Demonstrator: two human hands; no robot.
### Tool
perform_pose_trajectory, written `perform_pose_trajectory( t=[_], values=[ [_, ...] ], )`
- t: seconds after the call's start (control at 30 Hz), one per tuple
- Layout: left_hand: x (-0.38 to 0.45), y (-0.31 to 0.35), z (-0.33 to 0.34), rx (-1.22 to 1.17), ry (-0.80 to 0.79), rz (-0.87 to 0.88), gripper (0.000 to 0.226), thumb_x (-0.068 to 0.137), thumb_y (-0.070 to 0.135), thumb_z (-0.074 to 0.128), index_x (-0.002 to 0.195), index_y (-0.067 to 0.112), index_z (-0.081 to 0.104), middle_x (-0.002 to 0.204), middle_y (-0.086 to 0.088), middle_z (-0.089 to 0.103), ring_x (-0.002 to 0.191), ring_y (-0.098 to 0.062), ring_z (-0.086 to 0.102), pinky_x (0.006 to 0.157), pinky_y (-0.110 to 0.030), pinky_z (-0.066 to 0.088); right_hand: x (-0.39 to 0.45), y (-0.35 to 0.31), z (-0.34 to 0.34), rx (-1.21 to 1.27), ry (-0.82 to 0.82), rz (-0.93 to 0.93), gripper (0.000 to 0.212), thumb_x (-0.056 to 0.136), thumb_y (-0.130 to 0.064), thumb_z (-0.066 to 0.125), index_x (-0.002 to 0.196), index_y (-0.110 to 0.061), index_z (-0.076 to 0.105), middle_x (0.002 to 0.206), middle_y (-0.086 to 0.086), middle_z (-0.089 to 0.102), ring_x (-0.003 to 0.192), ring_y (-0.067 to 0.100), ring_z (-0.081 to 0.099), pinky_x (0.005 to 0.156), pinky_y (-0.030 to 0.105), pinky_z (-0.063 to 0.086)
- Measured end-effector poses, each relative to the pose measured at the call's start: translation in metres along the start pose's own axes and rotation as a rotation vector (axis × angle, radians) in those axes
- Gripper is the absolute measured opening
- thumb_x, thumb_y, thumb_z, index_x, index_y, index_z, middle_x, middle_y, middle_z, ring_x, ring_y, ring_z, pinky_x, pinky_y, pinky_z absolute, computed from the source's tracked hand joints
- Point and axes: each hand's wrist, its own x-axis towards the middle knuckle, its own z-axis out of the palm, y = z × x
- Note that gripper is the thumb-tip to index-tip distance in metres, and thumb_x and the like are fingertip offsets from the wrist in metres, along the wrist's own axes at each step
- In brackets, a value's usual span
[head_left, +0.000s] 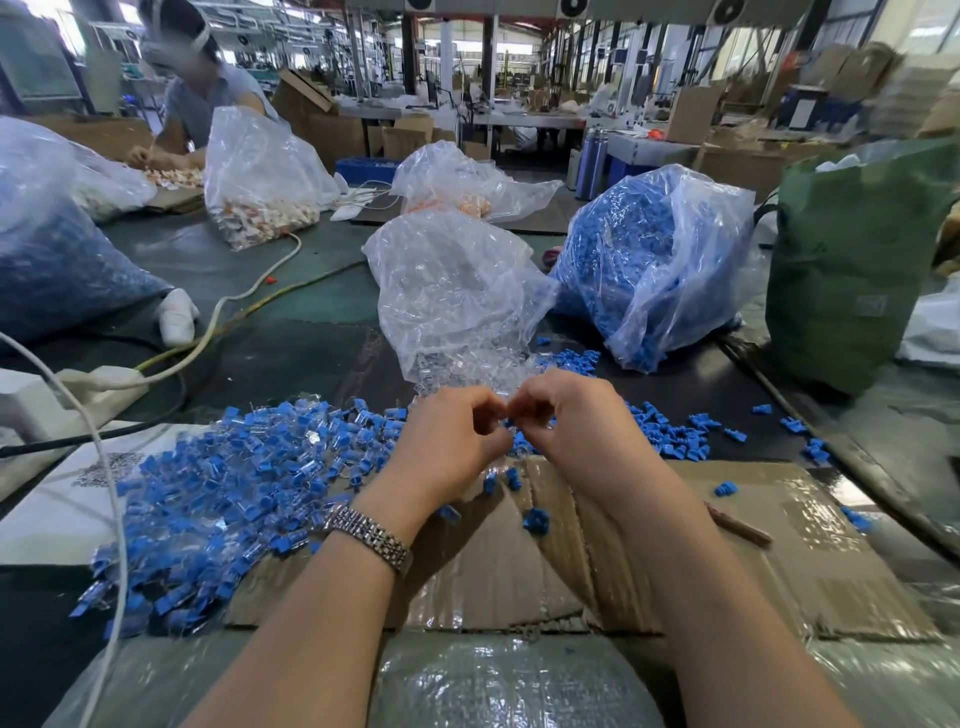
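We are pinching a small piece (508, 422).
Curled fingertips of left hand (452, 436) and right hand (571, 415) are meeting on it, over the cardboard (779, 545) far edge; blue pile (218, 499) crowding left.

The small clear plastic piece (507, 423) pinched between the left hand (451, 437) and the right hand (567, 422) is almost wholly covered by their curled fingers (483, 410), so its shape cannot be told. Both forearms run off the bottom edge. The large clear plastic bag of blue parts (57, 249) is cut by the left edge, and the green fabric sack (852, 270) by the right. The person (208, 98) across the tabletop (291, 358) is blurred.
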Motion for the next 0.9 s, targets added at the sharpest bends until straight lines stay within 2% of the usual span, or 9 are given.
perform_pose_trajectory(
  t=[0.13, 0.23, 0.33, 0.47, 0.63, 0.77, 0.83, 0.9],
  values=[
    [0.0, -0.002, -0.001, -0.09, -0.015, 0.009, 0.017, 0.094, 0.017, 0.07, 0.111, 0.017, 0.071, 0.094, 0.008, 0.067, 0.08, -0.002, 0.067, 0.076, -0.019, 0.055, 0.001, 0.001, 0.0, 0.007, 0.02, -0.018, 0.016, 0.091, -0.011, 0.069, 0.099, -0.022, 0.077, 0.091, -0.005, 0.068, 0.085, 0.014, 0.063, 0.08, 0.035, 0.053],
    [0.0, -0.004, -0.004, -0.245, -0.091, -0.019, 0.02, 0.092, 0.016, 0.073, 0.111, 0.014, 0.071, 0.094, 0.001, 0.076, 0.078, -0.005, 0.074, 0.076, -0.021, 0.06, 0.001, 0.004, -0.001, 0.044, 0.041, -0.028, 0.015, 0.093, -0.01, 0.068, 0.095, -0.022, 0.076, 0.086, -0.01, 0.067, 0.08, 0.009, 0.062, 0.077, 0.03, 0.051],
    [-0.001, -0.007, -0.008, -0.435, -0.115, -0.065, 0.028, 0.084, 0.007, 0.079, 0.112, 0.014, 0.075, 0.094, 0.0, 0.079, 0.085, -0.01, 0.076, 0.081, -0.021, 0.059, 0.002, 0.005, -0.002, 0.114, 0.051, -0.022, 0.017, 0.092, -0.005, 0.069, 0.093, -0.02, 0.076, 0.086, -0.007, 0.07, 0.079, 0.008, 0.063, 0.078, 0.028, 0.053],
    [-0.003, -0.006, -0.012, -0.693, -0.084, -0.112, 0.02, 0.09, -0.002, 0.07, 0.108, 0.004, 0.074, 0.09, -0.011, 0.079, 0.084, -0.019, 0.077, 0.075, -0.021, 0.059, 0.003, 0.007, -0.002, 0.233, 0.07, 0.005, 0.009, 0.092, -0.012, 0.072, 0.091, -0.021, 0.072, 0.083, -0.009, 0.072, 0.079, 0.002, 0.066, 0.073, 0.013, 0.05],
    [-0.003, -0.004, -0.014, -0.884, -0.076, -0.133, 0.016, 0.089, -0.005, 0.067, 0.103, 0.001, 0.074, 0.092, -0.018, 0.078, 0.081, -0.022, 0.077, 0.077, -0.026, 0.062, 0.003, 0.007, -0.004, 0.298, 0.09, -0.015, 0.007, 0.091, -0.013, 0.073, 0.089, -0.019, 0.071, 0.08, -0.007, 0.071, 0.077, 0.006, 0.066, 0.074, 0.02, 0.052],
    [-0.004, -0.003, -0.013, -0.9, -0.091, -0.129, 0.018, 0.09, -0.006, 0.065, 0.106, -0.002, 0.072, 0.094, -0.02, 0.077, 0.078, -0.019, 0.076, 0.076, -0.025, 0.062, 0.001, 0.007, -0.007, 0.299, 0.073, -0.047, 0.01, 0.09, -0.01, 0.073, 0.089, -0.02, 0.071, 0.08, -0.007, 0.07, 0.077, 0.006, 0.065, 0.074, 0.02, 0.051],
    [-0.004, -0.003, -0.014, -0.886, -0.107, -0.125, 0.018, 0.091, -0.003, 0.065, 0.107, 0.001, 0.073, 0.096, -0.02, 0.077, 0.082, -0.02, 0.076, 0.076, -0.024, 0.062, 0.0, 0.006, -0.01, 0.29, 0.051, -0.013, 0.008, 0.091, -0.018, 0.074, 0.093, -0.024, 0.07, 0.083, -0.009, 0.07, 0.077, 0.003, 0.065, 0.074, 0.02, 0.052],
    [-0.004, -0.005, -0.015, -0.876, -0.123, -0.123, 0.019, 0.092, -0.001, 0.064, 0.109, 0.002, 0.073, 0.096, -0.018, 0.078, 0.087, -0.023, 0.077, 0.078, -0.025, 0.062, -0.001, 0.007, -0.017, 0.208, 0.037, 0.07, 0.019, 0.088, -0.035, 0.076, 0.101, -0.028, 0.063, 0.088, -0.011, 0.067, 0.08, 0.002, 0.064, 0.074, 0.02, 0.051]
  ],
)
